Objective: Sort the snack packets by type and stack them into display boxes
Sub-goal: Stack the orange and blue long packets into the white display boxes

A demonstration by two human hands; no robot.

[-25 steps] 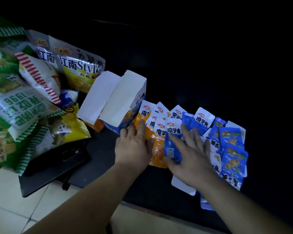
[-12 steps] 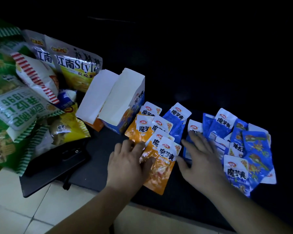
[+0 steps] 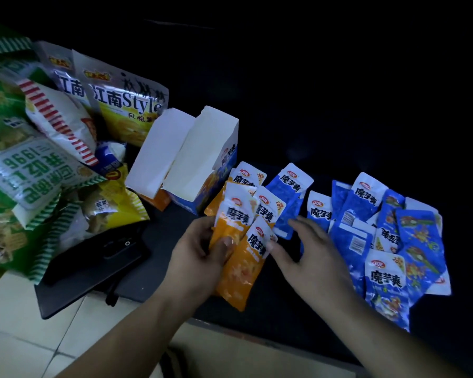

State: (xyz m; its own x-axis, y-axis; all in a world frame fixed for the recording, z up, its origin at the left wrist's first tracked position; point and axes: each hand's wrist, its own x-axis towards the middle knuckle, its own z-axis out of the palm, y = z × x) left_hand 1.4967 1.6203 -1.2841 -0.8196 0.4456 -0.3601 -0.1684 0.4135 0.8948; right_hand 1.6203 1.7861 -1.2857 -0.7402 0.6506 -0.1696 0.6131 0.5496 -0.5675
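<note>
Several orange snack packets (image 3: 241,271) lie fanned out on the dark table, just right of two open display boxes: a blue one (image 3: 205,162) and an orange one (image 3: 159,151) with their white flaps up. My left hand (image 3: 200,255) grips a small bunch of the orange packets, thumb on top. My right hand (image 3: 306,252) is spread flat, its thumb touching the edge of the lowest orange packet. Several blue packets (image 3: 380,241) are scattered to the right, some face down.
A heap of large green, white and yellow chip bags (image 3: 52,159) fills the left side. A black phone (image 3: 99,255) lies on the dark table (image 3: 271,317) below them. The table's front edge meets a pale tiled floor (image 3: 25,336).
My left hand has gone from lying flat on the orange packets to gripping a bunch of them. The orange and blue packets have been drawn apart into two groups.
</note>
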